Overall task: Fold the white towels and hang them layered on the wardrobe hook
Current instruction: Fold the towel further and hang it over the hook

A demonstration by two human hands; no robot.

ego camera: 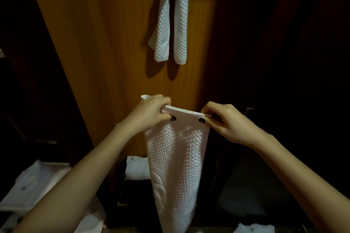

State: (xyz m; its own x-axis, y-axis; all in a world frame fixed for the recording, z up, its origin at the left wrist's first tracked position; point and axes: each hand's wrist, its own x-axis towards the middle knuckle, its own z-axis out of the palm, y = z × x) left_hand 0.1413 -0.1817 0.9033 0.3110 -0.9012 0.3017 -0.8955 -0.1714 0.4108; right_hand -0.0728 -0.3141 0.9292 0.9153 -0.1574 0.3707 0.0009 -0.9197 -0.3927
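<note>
In the head view, the left hand (149, 113) and right hand (225, 121) each pinched a top corner of one folded towel (176, 157), which hung straight down between and below them, just in front of the wooden door (113, 43). A second towel (171, 21) hung in two tails high on that door, well above the hands, with bare wood between. Three more white cloths lay low: a left heap (34, 185), a middle cloth (135, 168) behind the held towel, and a right cloth (253, 229) at the bottom edge.

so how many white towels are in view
2 for sure: hung towel on the door; held towel in left hand and right hand. White heaps below may be more.
</note>
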